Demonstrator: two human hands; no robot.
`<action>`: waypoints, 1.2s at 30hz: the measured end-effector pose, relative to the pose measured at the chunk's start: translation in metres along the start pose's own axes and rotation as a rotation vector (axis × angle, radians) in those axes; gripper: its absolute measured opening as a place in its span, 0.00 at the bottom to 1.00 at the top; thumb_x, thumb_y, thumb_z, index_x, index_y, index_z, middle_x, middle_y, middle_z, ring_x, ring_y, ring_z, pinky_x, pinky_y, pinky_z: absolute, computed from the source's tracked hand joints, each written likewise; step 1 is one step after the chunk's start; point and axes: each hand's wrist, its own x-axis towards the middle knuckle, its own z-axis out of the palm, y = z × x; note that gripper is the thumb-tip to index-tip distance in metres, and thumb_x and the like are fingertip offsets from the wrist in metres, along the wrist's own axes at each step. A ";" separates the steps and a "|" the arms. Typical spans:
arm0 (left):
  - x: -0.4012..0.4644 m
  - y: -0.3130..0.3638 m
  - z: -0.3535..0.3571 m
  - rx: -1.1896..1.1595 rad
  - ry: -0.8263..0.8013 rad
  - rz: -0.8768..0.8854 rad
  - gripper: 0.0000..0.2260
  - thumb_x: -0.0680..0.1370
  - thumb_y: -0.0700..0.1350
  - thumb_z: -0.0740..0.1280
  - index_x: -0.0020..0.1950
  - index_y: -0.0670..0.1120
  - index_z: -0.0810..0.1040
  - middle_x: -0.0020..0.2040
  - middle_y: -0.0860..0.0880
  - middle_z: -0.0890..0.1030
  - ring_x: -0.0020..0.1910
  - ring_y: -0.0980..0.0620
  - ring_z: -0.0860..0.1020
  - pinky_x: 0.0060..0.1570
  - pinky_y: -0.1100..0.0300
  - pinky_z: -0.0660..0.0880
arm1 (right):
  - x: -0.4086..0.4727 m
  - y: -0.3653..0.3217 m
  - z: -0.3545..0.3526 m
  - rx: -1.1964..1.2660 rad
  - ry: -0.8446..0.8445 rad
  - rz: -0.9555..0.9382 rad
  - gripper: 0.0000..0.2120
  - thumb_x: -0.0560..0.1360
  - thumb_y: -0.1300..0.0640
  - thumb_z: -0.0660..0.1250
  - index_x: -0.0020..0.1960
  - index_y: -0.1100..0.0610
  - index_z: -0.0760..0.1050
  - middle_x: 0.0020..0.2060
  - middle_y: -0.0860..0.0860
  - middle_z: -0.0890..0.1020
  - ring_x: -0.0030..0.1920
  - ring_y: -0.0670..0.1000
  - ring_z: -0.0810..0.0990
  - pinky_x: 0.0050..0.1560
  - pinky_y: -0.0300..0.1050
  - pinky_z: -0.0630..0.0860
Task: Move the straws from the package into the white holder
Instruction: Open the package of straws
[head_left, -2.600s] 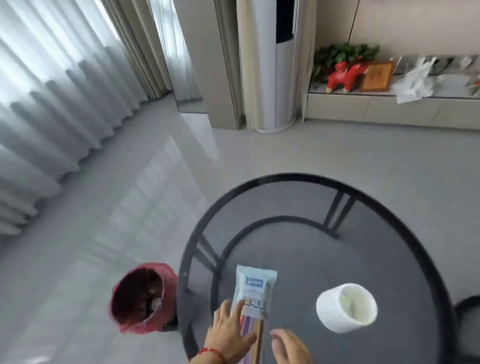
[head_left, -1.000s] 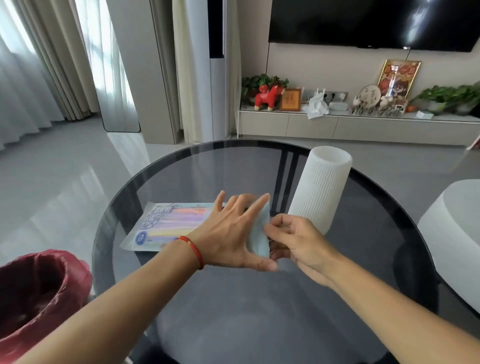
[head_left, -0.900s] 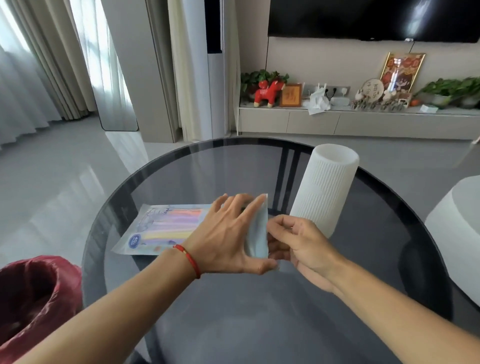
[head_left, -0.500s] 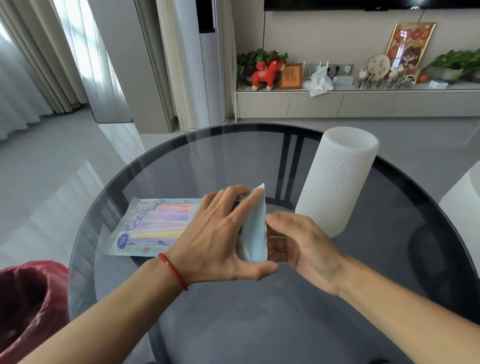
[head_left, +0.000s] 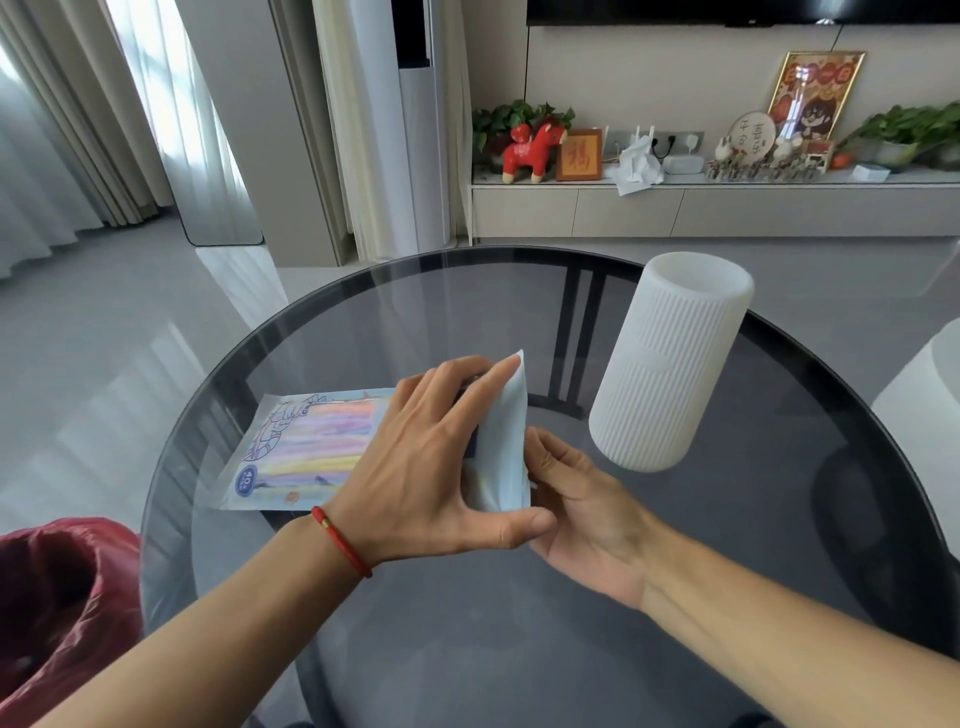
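Glass table (head_left: 597, 649) carries the straw package (head_left: 306, 447), lying flat left of the upright white holder (head_left: 670, 364). Left hand (head_left: 436, 462) pinches the package's raised right end between thumb and fingers; right hand (head_left: 582, 499), beside the holder, seems to grip the same flap, fingertips hidden.

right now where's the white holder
In the head view, the white holder stands upright on the right side of the glass table, just beyond the right hand and apart from it.
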 end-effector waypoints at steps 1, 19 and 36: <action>-0.001 0.000 0.000 0.001 -0.005 0.003 0.49 0.66 0.73 0.69 0.79 0.47 0.61 0.67 0.48 0.71 0.65 0.52 0.70 0.65 0.52 0.67 | 0.000 -0.002 0.000 -0.038 -0.009 0.000 0.15 0.81 0.52 0.67 0.59 0.62 0.82 0.53 0.56 0.87 0.50 0.52 0.87 0.46 0.46 0.83; -0.001 0.013 -0.012 0.000 -0.184 -0.097 0.13 0.73 0.57 0.66 0.35 0.50 0.75 0.69 0.50 0.71 0.76 0.48 0.58 0.68 0.56 0.66 | -0.019 -0.027 0.003 -1.168 -0.012 -0.282 0.12 0.85 0.60 0.64 0.45 0.61 0.80 0.31 0.47 0.83 0.32 0.53 0.82 0.34 0.50 0.81; 0.002 0.010 -0.021 -0.371 -0.144 -0.293 0.08 0.68 0.47 0.68 0.31 0.46 0.75 0.62 0.57 0.76 0.67 0.57 0.68 0.55 0.69 0.67 | -0.012 -0.017 -0.001 -1.154 0.053 -0.284 0.09 0.78 0.61 0.66 0.43 0.63 0.82 0.33 0.52 0.86 0.33 0.49 0.85 0.36 0.41 0.80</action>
